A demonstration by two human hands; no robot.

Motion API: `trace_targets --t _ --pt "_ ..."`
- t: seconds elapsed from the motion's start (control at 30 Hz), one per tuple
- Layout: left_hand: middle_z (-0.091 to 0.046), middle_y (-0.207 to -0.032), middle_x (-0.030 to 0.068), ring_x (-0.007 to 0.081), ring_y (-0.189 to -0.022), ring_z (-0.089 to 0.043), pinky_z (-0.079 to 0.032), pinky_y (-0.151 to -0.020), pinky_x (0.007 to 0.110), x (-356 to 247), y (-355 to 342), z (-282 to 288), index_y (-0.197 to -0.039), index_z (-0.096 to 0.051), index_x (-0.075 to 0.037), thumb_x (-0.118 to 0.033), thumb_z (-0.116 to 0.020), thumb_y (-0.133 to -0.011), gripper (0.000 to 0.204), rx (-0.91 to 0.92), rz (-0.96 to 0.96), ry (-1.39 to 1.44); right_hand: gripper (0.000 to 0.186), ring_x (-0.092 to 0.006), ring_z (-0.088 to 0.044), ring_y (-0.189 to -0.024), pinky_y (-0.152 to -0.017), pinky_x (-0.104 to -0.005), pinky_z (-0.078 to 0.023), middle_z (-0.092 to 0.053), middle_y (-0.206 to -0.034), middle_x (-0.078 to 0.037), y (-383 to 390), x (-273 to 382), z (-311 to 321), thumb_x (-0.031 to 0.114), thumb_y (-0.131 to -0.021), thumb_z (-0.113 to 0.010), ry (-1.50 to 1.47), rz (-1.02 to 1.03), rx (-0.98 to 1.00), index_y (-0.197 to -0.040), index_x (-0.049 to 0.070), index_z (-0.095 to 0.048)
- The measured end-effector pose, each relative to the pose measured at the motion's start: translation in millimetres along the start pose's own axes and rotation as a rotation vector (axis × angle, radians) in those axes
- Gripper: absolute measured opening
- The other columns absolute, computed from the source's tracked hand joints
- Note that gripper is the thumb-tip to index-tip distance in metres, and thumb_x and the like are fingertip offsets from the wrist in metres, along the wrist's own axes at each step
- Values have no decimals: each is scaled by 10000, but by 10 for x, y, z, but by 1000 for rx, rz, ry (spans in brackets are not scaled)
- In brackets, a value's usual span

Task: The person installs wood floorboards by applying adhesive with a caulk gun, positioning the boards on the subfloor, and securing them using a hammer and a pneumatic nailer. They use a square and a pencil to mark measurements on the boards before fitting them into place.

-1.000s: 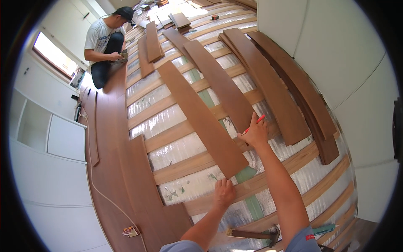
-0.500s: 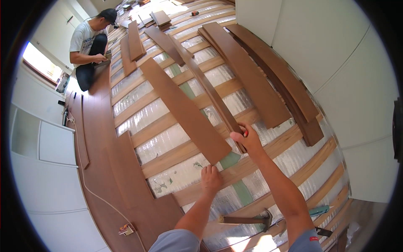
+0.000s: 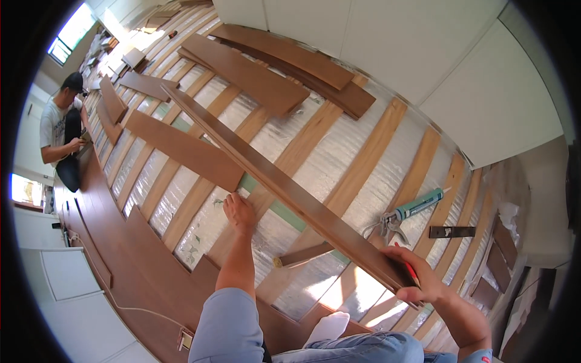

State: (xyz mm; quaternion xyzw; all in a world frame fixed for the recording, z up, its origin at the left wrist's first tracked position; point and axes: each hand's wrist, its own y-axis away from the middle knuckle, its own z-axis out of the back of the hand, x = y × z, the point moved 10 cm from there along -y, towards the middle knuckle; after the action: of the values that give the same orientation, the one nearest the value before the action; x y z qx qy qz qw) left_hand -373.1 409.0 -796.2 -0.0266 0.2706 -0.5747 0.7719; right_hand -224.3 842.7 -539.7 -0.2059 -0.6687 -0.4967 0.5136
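Note:
My right hand (image 3: 423, 278) is closed round the near end of a long brown floorboard (image 3: 284, 184), which is tilted up on its edge and reaches diagonally away to the far left. A slim red pencil-like thing (image 3: 413, 272) shows between that hand's fingers. My left hand (image 3: 240, 213) has curled fingers at the near end of a second floorboard (image 3: 187, 151), lying across the wooden joists; whether they pinch its edge is hidden. Under the raised board pokes out the wooden handle of a hammer (image 3: 305, 255), its head covered. Beyond the board lies a caulking gun with a teal tube (image 3: 417, 204).
Loose floorboards (image 3: 248, 72) lie on the joists (image 3: 366, 160) over silvery foil. Laid brown flooring (image 3: 142, 260) runs along the left, with a cable (image 3: 130, 308). A person (image 3: 66, 130) squats at far left. A dark flat bar (image 3: 452, 232) lies at right. White cabinets (image 3: 417, 54) stand beyond.
My right hand has drawn the long floorboard toward me and to the right, lifting it off the joists. My left hand stays at the second board's end. My view has turned rightward.

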Motion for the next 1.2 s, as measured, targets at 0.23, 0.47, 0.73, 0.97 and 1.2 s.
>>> trace_targets --t 0.23,0.47,0.73,0.97,1.2 --pt "-714 -1084 196 384 -1044 -635 -488 -954 488 812 -90 294 -1138 -717 15 -286 -550 -1080 350 9 264 325 1128 -330 -556 -1321 -1129 -418 -426 -517 -1472 -224 1589 -167 125 503 -627 -961 204 126 -132 -1510 -1 -472" --pt "-447 -1648 86 268 -1497 -443 -411 -1188 455 -2560 1553 834 -1579 -422 -51 -654 -567 -1024 832 1023 733 2311 1146 -531 -473 -1334 -1133 -619 -378 -406 -1559 -324 2562 -419 579 347 -488 -952 1163 179 -418 -1483 52 -465" --pt "-611 -1501 120 290 -1396 -568 -472 -1191 467 -2280 2513 426 -1474 -545 -16 -81 -582 -1071 410 977 873 2043 811 -414 -480 -1442 -1236 -491 -347 -546 -1531 -199 3656 -1710 1388 276 -799 -911 853 60 -1013 -1472 38 -527" --pt "-576 -1540 149 299 -1436 -526 -445 -1212 485 -1951 2768 448 -1500 -532 -2 -66 -606 -1055 456 1039 891 2094 429 -181 -667 -1167 -1030 -322 -527 -713 -1237 -120 3748 -3457 1081 324 -1123 -562 -342 25 -1261 -1421 16 -581" --pt "-546 -1570 136 288 -1463 -487 -360 -1272 478 -1942 3406 374 -1471 -563 10 3 -620 -1022 453 1068 1067 2057 436 -74 -600 -1023 -901 -257 -498 -654 -1101 8 3839 -3997 692 363 -1128 -561 -483 -57 -1314 -1399 29 -631"
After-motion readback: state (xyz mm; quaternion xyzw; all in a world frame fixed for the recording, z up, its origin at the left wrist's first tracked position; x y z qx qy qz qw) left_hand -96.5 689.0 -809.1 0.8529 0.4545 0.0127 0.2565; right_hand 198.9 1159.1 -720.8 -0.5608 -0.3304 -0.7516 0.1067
